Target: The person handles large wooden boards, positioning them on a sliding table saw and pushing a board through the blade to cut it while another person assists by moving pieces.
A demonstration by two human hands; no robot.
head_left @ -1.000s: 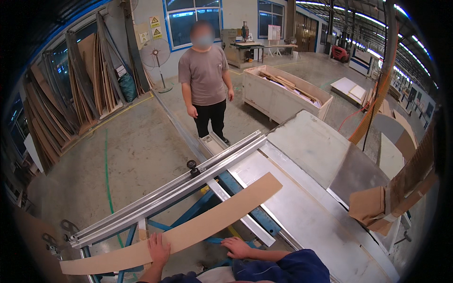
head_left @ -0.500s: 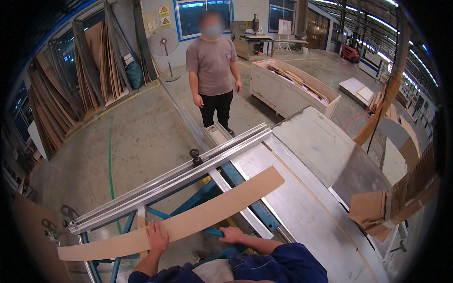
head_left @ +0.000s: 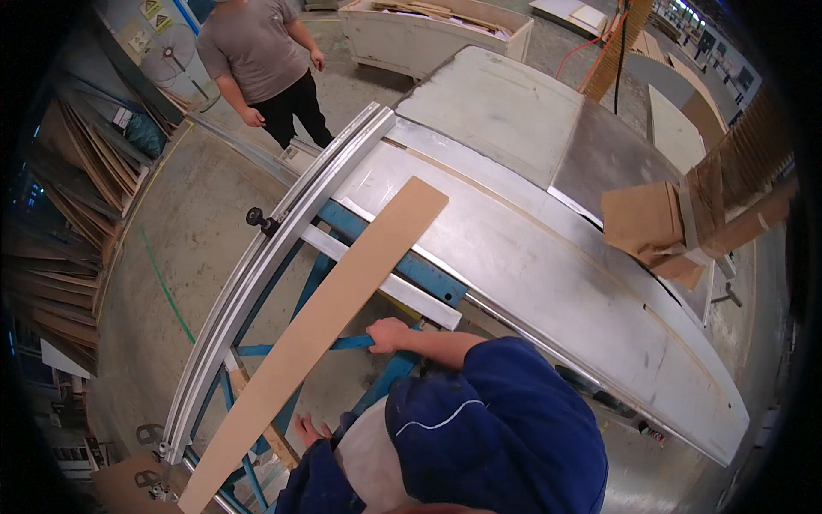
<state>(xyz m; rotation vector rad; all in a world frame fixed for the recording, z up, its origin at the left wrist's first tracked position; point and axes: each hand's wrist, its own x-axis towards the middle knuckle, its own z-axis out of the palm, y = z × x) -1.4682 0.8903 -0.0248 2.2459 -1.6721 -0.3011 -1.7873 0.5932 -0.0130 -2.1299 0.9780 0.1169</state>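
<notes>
The grey floor (head_left: 201,223) bears a green line (head_left: 165,287) and a yellow line (head_left: 130,214); brown boards (head_left: 86,141) lean at left, a pedestal fan (head_left: 169,53) stands near yellow signs (head_left: 152,9) on the wall (head_left: 127,20), and a pale bin (head_left: 402,43) holds wood offcuts (head_left: 428,9)

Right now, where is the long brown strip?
In the head view, the long brown strip lies mostly left of centre, slanting across the blue frame, its upper end over the silver table.
</notes>
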